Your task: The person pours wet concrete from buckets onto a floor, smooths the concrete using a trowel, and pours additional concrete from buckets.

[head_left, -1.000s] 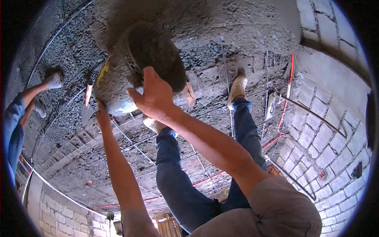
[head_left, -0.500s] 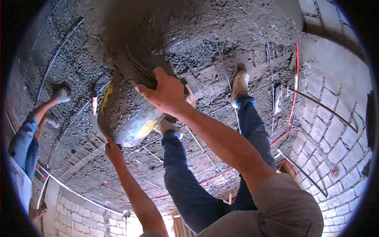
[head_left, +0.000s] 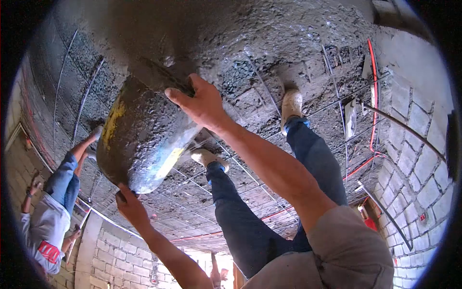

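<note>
A bucket (head_left: 139,130), caked in wet concrete with yellow and whitish patches, is tipped with its mouth toward the top of the view. My right hand (head_left: 204,103) grips it near the mouth, fingers partly hidden behind the edge. At the lower end, my left hand (head_left: 130,204) is closed on the base edge. Wet concrete (head_left: 231,36) spreads beyond the mouth. Inside the mouth the view is dark and blurred.
Rebar (head_left: 308,113) crosses the rough floor around my shoes (head_left: 292,103). A red conduit (head_left: 374,91) runs beside the block wall (head_left: 409,159) on the right. Another person (head_left: 50,212) stands at left. A trowel-like flat tool (head_left: 351,118) lies near the conduit.
The bucket's base and my left hand have moved down and slightly left in view. More of the other person now shows. My right hand keeps its hold near the mouth.
</note>
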A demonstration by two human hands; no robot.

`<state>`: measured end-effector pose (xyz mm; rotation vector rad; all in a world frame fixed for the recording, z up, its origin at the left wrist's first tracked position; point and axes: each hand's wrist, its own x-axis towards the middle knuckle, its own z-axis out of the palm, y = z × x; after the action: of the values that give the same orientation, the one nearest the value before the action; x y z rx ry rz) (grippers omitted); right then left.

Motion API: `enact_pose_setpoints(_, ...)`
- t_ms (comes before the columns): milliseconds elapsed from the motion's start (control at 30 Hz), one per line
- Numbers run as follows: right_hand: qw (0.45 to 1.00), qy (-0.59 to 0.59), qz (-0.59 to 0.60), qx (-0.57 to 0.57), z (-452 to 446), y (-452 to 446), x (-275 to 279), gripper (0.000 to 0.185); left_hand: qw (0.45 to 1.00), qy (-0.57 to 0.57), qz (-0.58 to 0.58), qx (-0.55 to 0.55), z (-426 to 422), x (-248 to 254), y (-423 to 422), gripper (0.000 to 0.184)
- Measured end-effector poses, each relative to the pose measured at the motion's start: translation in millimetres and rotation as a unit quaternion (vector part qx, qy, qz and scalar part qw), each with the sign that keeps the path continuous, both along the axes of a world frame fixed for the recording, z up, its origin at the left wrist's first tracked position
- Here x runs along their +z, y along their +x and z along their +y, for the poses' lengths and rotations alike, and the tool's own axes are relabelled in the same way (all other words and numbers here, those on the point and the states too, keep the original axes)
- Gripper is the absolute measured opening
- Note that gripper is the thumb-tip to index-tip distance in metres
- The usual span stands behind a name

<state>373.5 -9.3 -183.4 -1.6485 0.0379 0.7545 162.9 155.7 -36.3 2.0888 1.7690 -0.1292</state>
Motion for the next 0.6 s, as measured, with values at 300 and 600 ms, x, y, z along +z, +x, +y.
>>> enact_pose_setpoints(300, 0.941, 0.248, 0.109, -0.204, -21.4, 41.6, 18.6, 0.040, 0.933, 0.207, 0.154, -0.250, -34.5, 107.7, 141.9, 0.051)
enact_pose_setpoints(600, 0.878, 0.317, 0.228, -0.276, -22.7, 7.1, 35.6, 0.044, 0.850, 0.342, 0.200, -0.347, -70.6, 156.2, 180.9, 0.062)
